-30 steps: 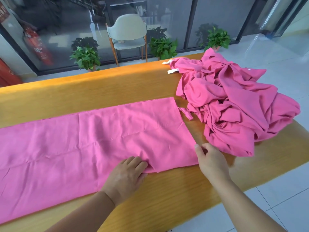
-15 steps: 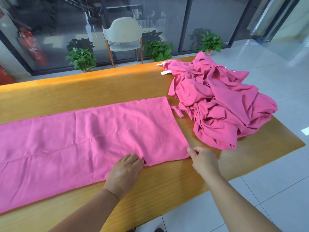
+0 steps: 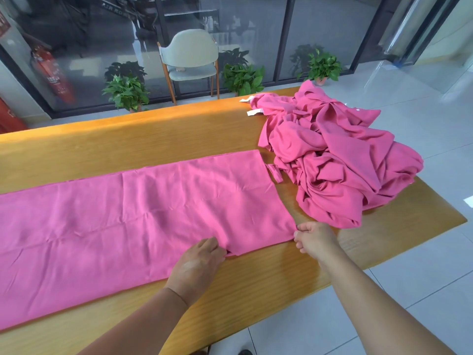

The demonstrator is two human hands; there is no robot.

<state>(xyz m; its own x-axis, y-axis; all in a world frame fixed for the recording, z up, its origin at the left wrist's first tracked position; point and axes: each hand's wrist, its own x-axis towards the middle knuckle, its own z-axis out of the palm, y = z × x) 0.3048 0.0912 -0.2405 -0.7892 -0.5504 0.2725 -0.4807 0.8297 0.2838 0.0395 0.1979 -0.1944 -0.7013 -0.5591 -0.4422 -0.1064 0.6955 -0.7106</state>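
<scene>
Glass walls with dark frames are closing off the back of a bright room with a pale tiled floor [image 3: 422, 290]. A long wooden table [image 3: 179, 134] is being viewed from above, running from left to right.

A long pink cloth [image 3: 128, 213] is lying flat across the left and middle of the table, its left end cut off by the edge of the view and its right end stopping short of the table's right end. Light creases are showing on it.

The near edge of the cloth is being pinched by the left hand [image 3: 197, 262], fingers curled down onto the hem, where a small fold is being raised. The near right corner of the cloth is being gripped by the right hand [image 3: 314, 238], with thumb and fingers clenched around it. Both bare forearms are reaching in from the bottom of the view.

A crumpled heap of pink fabric [image 3: 332, 160] is being carried by the right end of the table, just beside the flat cloth and apart from it. A small pink strap [image 3: 275, 172] is lying between the two, and white labels [image 3: 254, 112] are sticking out at the heap's far side.

Behind the table, a pale chair [image 3: 190, 55] with wooden legs is standing against the glass, flanked by potted plants [image 3: 126, 92]. A red fire extinguisher [image 3: 55, 75] is being seen at the far left.
</scene>
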